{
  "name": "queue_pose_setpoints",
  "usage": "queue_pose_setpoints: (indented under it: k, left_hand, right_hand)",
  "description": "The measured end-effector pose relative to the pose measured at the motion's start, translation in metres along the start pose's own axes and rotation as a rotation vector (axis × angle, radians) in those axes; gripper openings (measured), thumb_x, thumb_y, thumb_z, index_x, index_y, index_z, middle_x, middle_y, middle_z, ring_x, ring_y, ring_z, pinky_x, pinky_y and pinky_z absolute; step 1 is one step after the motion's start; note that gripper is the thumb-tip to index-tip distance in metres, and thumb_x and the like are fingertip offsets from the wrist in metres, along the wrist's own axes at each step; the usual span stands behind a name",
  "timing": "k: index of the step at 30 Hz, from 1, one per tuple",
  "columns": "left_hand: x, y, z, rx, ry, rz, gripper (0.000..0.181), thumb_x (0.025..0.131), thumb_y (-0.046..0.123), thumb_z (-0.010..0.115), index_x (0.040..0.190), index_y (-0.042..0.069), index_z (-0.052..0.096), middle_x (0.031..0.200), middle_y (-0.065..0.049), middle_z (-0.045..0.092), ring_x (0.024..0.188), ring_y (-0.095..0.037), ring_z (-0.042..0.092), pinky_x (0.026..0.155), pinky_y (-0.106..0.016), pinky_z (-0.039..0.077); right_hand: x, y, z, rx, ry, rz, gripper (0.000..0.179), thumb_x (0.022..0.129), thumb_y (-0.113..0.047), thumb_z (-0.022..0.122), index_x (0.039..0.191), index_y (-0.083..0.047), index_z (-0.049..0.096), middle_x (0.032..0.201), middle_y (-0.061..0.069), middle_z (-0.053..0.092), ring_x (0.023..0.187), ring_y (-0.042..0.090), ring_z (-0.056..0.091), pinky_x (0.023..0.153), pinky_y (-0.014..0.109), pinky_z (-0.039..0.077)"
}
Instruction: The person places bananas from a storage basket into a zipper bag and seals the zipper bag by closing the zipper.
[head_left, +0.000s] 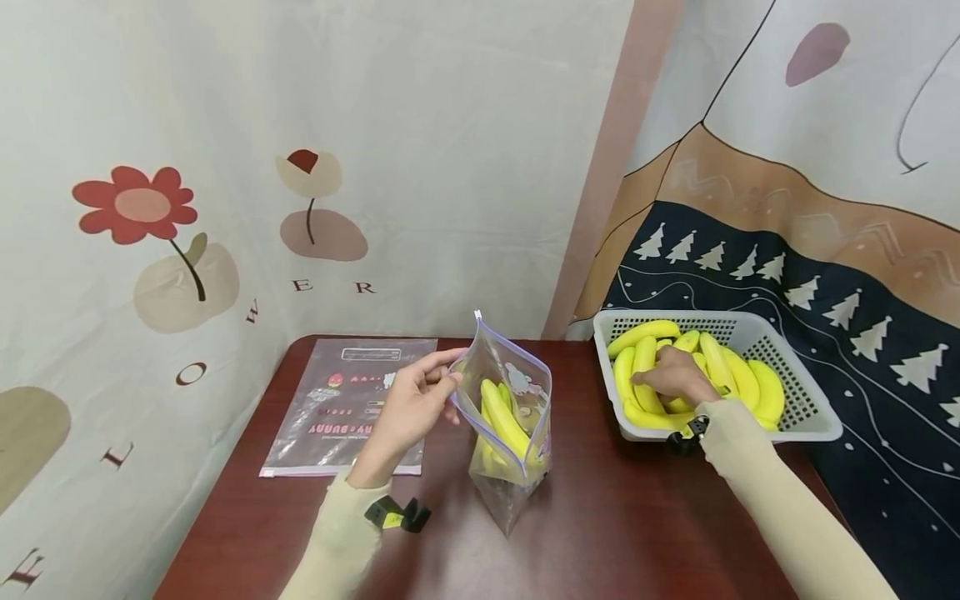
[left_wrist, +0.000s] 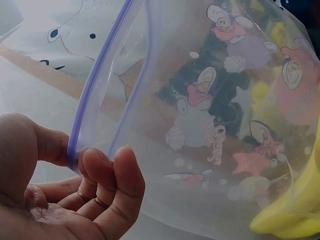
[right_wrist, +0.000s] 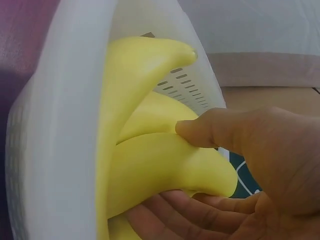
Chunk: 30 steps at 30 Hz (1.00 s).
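A clear zip-lock bag (head_left: 504, 504) with a purple edge stands open on the table, with yellow bananas (head_left: 502, 421) inside. My left hand (head_left: 412, 408) pinches the left side of its mouth between thumb and fingers. In the left wrist view, cartoon shells (left_wrist: 202, 85) are printed on the bag's far wall. On the right, my right hand (head_left: 678, 375) reaches into a light grey basket (head_left: 813, 421) of bananas. It grips one banana (right_wrist: 165, 165), thumb on top and fingers curled underneath, as the right wrist view shows. Other bananas (right_wrist: 135, 65) lie against it.
Left of the standing bag, a flat printed zip-lock bag (head_left: 300, 442) lies on the dark red table (head_left: 600, 517). Behind the table hangs a pale curtain (head_left: 465, 167) with flower prints. A dark cloth with white trees (head_left: 806, 292) hangs close behind the basket.
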<state>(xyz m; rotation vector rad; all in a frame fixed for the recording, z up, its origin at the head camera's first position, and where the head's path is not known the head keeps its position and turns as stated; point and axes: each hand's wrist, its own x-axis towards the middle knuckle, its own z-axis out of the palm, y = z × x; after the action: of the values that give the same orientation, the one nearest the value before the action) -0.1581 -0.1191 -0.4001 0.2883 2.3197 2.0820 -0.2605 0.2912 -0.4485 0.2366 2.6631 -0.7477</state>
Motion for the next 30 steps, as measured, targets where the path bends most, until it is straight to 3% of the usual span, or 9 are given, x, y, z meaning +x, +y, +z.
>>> queue_pose_setpoints:
  k: [5,10,17,25,30]
  left_hand:
    - [-0.001,0.001,-0.001,-0.016,-0.008,0.008,0.038,0.099,-0.001,0.057,0.137,-0.003,0.06,0.074,-0.006,0.056,0.052,-0.014,0.058,0.055,-0.033,0.059]
    - [-0.002,0.001,-0.002,-0.024,-0.012,0.018,0.039,0.099,-0.002,0.057,0.138,-0.004,0.059,0.072,-0.004,0.055,0.052,-0.013,0.057,0.055,-0.035,0.06]
    - [-0.002,0.002,-0.003,-0.027,-0.013,0.008,0.04,0.099,-0.002,0.057,0.138,-0.004,0.059,0.072,-0.004,0.055,0.053,-0.013,0.057,0.056,-0.037,0.06]
    - [-0.002,0.0,-0.003,-0.036,-0.014,-0.002,0.04,0.099,-0.001,0.058,0.139,-0.001,0.059,0.071,-0.002,0.055,0.053,-0.012,0.058,0.055,-0.029,0.058]
    - [-0.002,0.0,-0.003,-0.033,-0.009,-0.006,0.04,0.099,-0.001,0.058,0.138,-0.001,0.06,0.071,-0.002,0.055,0.053,-0.013,0.058,0.055,-0.028,0.058]
  right_hand:
    - [-0.004,0.005,-0.004,0.059,-0.008,-0.02,0.083,0.091,-0.04,0.072,0.147,0.012,0.037,0.131,0.028,0.056,0.094,0.028,0.067,0.075,0.032,0.058]
    - [-0.006,0.01,-0.009,0.13,-0.025,-0.018,0.092,0.093,-0.042,0.068,0.154,0.012,0.025,0.15,0.033,0.042,0.105,0.03,0.07,0.085,0.036,0.061]
    - [-0.009,0.015,-0.017,0.282,-0.021,0.007,0.096,0.095,-0.045,0.068,0.157,0.011,0.021,0.132,0.024,0.057,0.101,0.024,0.071,0.094,0.041,0.06]
    - [-0.009,0.018,-0.023,0.396,0.014,-0.011,0.095,0.097,-0.046,0.065,0.159,0.008,0.017,0.134,0.026,0.059,0.096,0.019,0.072,0.093,0.039,0.061]
    - [-0.01,0.016,-0.026,0.473,0.036,-0.064,0.095,0.098,-0.047,0.064,0.161,0.004,0.014,0.144,0.029,0.05,0.103,0.019,0.067,0.095,0.039,0.061]
